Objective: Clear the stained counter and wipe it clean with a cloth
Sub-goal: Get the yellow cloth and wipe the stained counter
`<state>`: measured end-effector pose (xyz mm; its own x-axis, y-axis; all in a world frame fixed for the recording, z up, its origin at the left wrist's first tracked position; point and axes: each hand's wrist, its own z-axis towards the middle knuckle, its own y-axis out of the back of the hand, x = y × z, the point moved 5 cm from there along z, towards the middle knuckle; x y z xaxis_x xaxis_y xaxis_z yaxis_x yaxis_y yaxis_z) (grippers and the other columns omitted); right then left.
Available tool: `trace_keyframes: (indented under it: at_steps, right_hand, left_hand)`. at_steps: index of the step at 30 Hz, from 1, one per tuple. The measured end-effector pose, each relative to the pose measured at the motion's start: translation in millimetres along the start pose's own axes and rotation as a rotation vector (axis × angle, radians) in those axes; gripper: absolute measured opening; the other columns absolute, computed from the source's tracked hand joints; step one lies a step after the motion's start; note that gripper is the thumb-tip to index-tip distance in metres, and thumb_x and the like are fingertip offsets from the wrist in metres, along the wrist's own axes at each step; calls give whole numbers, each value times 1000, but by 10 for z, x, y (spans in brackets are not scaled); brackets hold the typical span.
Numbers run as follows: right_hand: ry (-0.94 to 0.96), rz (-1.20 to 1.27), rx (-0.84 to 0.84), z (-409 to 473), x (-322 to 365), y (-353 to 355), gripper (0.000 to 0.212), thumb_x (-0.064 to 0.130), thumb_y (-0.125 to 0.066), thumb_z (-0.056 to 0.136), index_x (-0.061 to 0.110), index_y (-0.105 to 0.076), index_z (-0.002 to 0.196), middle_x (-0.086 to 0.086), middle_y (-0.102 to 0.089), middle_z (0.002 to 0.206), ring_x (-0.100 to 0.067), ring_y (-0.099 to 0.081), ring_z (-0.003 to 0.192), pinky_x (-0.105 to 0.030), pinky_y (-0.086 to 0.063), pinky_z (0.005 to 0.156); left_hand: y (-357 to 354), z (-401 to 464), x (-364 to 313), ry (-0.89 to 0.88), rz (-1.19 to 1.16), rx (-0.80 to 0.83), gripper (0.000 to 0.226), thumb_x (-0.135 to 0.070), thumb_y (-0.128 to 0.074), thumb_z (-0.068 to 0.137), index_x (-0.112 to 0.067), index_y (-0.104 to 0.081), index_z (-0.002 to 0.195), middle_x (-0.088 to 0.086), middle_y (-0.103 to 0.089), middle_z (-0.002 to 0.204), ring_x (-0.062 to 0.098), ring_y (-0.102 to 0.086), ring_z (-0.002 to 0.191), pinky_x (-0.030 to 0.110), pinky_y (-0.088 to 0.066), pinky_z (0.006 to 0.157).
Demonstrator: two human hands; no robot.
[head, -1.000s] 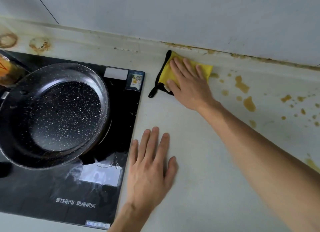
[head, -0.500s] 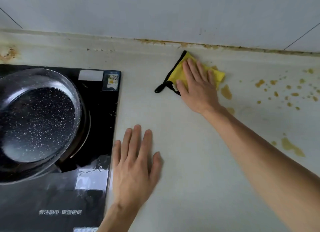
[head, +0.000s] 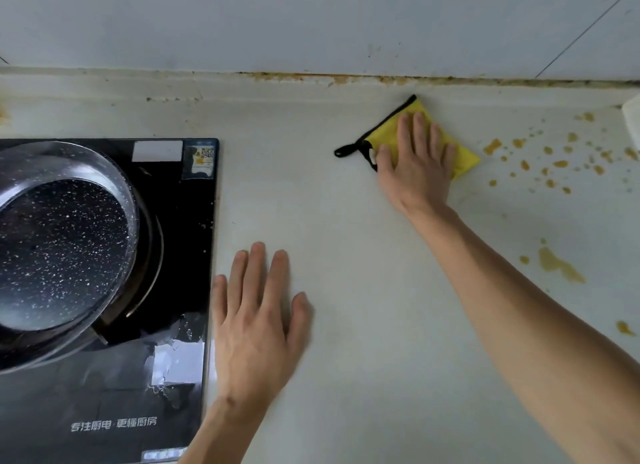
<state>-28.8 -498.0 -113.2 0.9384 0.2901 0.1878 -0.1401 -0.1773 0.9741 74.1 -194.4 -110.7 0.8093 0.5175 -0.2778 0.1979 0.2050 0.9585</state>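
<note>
Right hand [head: 417,166], flat on yellow cloth [head: 460,152], has slid rightward along table [head: 363,325]; patch behind wiped, orange splatter [head: 554,159] ahead remains. Left hand [head: 256,325] stays flat, bracing.

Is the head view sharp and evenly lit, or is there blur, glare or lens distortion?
Head view: soft, even light; the right hand on the yellow cloth is sharp; pale sheen on the pan rim; wide-angle bending at the edges.
</note>
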Motion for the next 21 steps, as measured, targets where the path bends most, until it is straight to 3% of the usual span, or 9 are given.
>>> trace_keyframes:
  at_steps: [5, 9, 13, 17, 21]
  right_hand:
    - [211, -40, 15, -471, 17, -55, 68, 49, -26, 106, 25, -12, 167, 2, -5, 175, -23, -3, 161, -53, -3, 129]
    - [397, -109, 18, -1048, -482, -71, 69, 53, -30, 104, 24, -20, 166, 4, -13, 174, -20, -9, 161, -51, -9, 129]
    - [245, -93, 36, -740, -855, 26, 69, 54, -26, 104, 27, -14, 167, 6, -6, 175, -19, -3, 161, -50, -4, 129]
    - [73, -49, 18, -372, -649, 33, 68, 51, -20, 106, 26, -6, 167, 3, 0, 175, -22, 2, 161, -52, 0, 129]
    - [201, -85, -10, -816, -519, -39, 70, 52, -27, 104, 23, -14, 167, 1, -8, 175, -24, -5, 161, -54, -6, 128]
  left_hand:
    - [85, -3, -49, 6, 0, 13, 62, -42, -54, 96, -19, -49, 154, 12, -39, 165, 32, -30, 157, 53, -20, 126]
    - [94, -7, -55, 7, 8, 44, 63, -44, -49, 98, -18, -46, 155, 12, -37, 166, 32, -27, 158, 53, -18, 127]
    - [89, -17, -87, 16, 11, 45, 63, -43, -50, 97, -18, -47, 155, 12, -36, 167, 32, -26, 158, 55, -19, 127]
    - [82, -3, -99, 33, 3, 47, 62, -42, -49, 97, -19, -47, 155, 12, -36, 167, 31, -25, 158, 56, -19, 127]
    - [103, -32, -127, 19, 4, 39, 62, -40, -48, 96, -16, -48, 153, 15, -38, 165, 33, -28, 157, 58, -20, 126]
